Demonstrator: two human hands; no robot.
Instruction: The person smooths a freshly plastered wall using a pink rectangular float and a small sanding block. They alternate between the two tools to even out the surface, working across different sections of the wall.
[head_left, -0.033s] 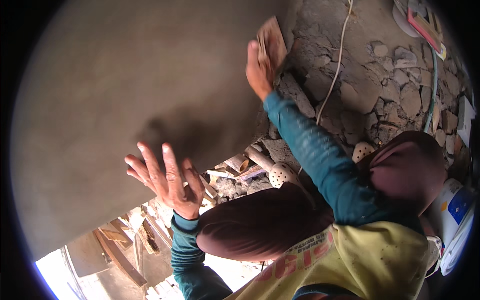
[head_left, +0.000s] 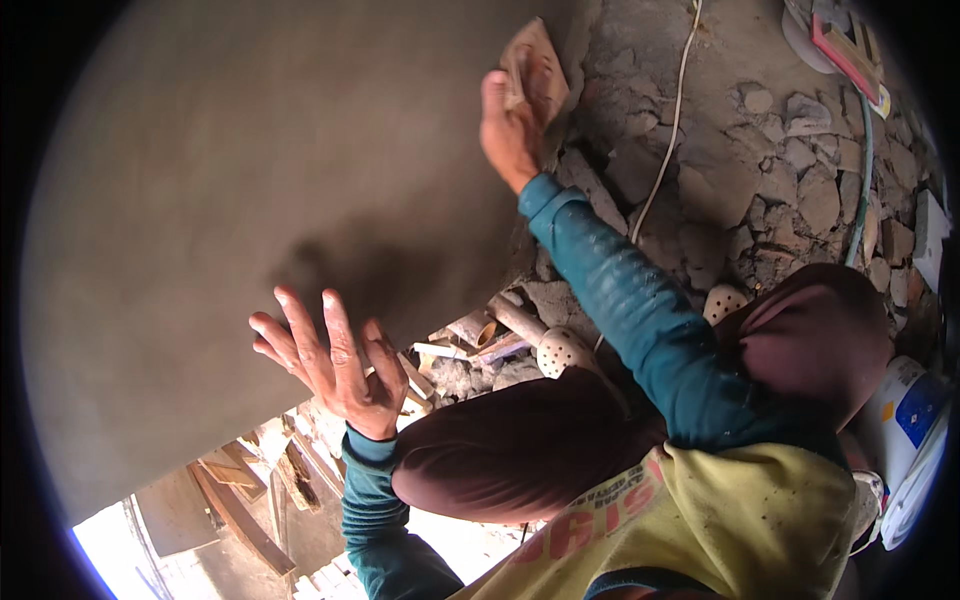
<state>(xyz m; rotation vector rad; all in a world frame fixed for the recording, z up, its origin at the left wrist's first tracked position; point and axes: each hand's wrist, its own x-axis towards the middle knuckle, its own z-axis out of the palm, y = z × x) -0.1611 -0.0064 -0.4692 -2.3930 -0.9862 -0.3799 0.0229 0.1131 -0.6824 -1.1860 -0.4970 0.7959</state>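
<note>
A smooth grey plastered wall [head_left: 240, 180] fills the upper left of the view. High up, near the wall's right edge, my right hand [head_left: 512, 130] is closed round a wooden plastering float [head_left: 540, 65], whose flat board lies against the plaster. Part of the grip is hidden behind my fingers. Lower down, my left hand [head_left: 340, 360] is raised with its fingers spread and nothing in it. It hangs close before the wall and casts a dark shadow there; whether the fingertips touch the plaster I cannot tell.
Broken stones and rubble [head_left: 780, 180] cover the ground at right, crossed by a white cable [head_left: 672, 130] and a green hose [head_left: 865, 190]. Wooden planks [head_left: 235, 515] lie below the wall at lower left. A white bucket [head_left: 895, 405] stands beside my knee.
My right hand and the float have shifted slightly up and to the left along the wall. My left hand stays almost where it was.
</note>
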